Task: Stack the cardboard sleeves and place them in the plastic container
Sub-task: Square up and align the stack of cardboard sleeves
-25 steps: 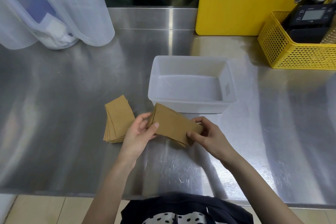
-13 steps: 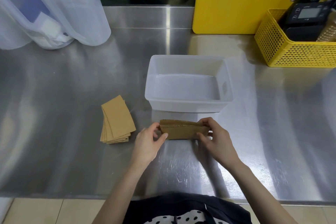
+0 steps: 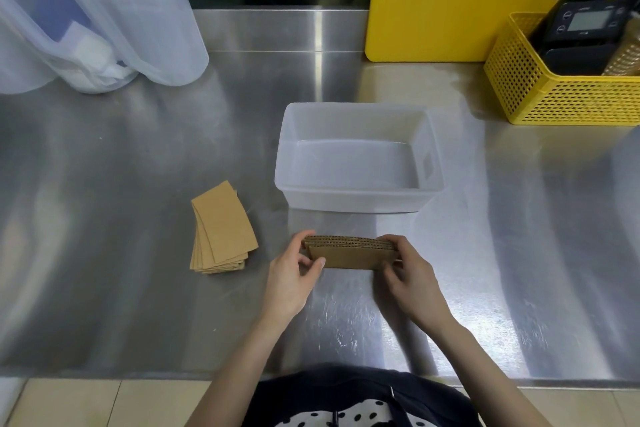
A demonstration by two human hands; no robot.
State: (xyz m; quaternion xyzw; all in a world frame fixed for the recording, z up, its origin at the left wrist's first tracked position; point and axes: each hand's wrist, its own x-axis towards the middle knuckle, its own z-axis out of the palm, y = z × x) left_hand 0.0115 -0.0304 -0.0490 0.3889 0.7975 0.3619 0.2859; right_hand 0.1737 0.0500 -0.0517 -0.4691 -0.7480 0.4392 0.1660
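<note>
A stack of brown cardboard sleeves [image 3: 349, 253] stands on its long edge on the steel counter, just in front of the clear plastic container [image 3: 356, 199]. My left hand [image 3: 294, 274] grips its left end and my right hand [image 3: 408, 270] grips its right end. The container holds nothing. A second pile of sleeves [image 3: 221, 229] lies flat and fanned out on the counter, left of my hands.
Large translucent plastic jugs [image 3: 104, 17] stand at the back left. A yellow board [image 3: 450, 0] leans against the back wall. A yellow perforated basket [image 3: 554, 97] with a black digital scale [image 3: 585, 28] sits at the back right. The counter's front edge runs below my forearms.
The stack went from tilted and held in the air to standing on edge on the counter, squared between both hands. The flat pile has stayed put.
</note>
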